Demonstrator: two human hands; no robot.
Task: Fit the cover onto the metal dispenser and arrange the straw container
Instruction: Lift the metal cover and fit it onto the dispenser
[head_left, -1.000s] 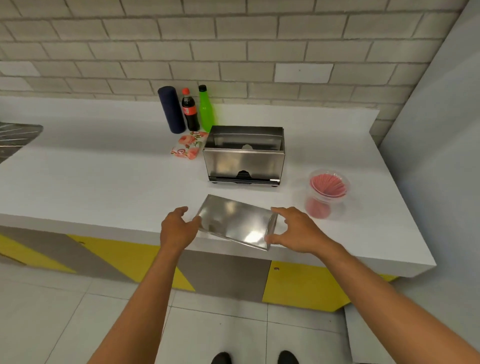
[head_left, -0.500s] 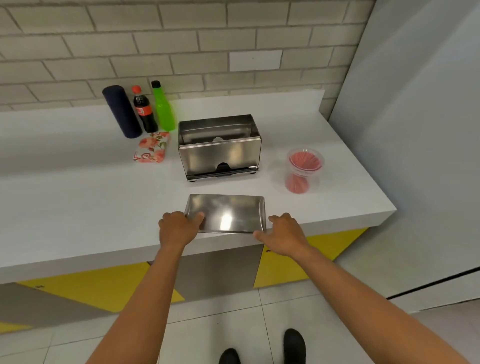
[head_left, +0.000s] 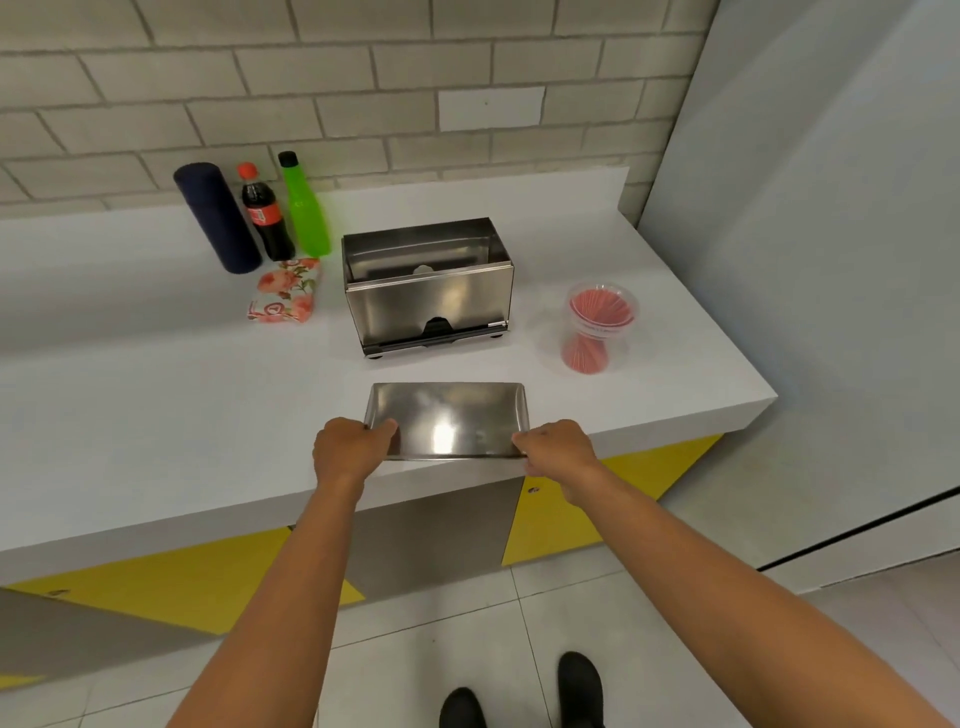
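A shiny rectangular metal cover (head_left: 449, 420) lies at the front edge of the white counter (head_left: 156, 405). My left hand (head_left: 352, 452) grips its near left corner and my right hand (head_left: 557, 448) grips its near right corner. Behind the cover stands the open-topped metal dispenser (head_left: 428, 291), its top uncovered. To the right of the dispenser sits a clear straw container (head_left: 597, 327) filled with red straws.
At the back left stand a dark blue cylinder (head_left: 217, 218), a cola bottle (head_left: 265, 215) and a green bottle (head_left: 305, 208), with a floral pouch (head_left: 284, 291) in front. A grey wall panel (head_left: 810, 260) borders the counter's right end. Brick wall behind.
The cover has gone from tilted and skewed to lying square at the counter's edge. Both hands have closed onto its near corners. My view has shifted right and downward.
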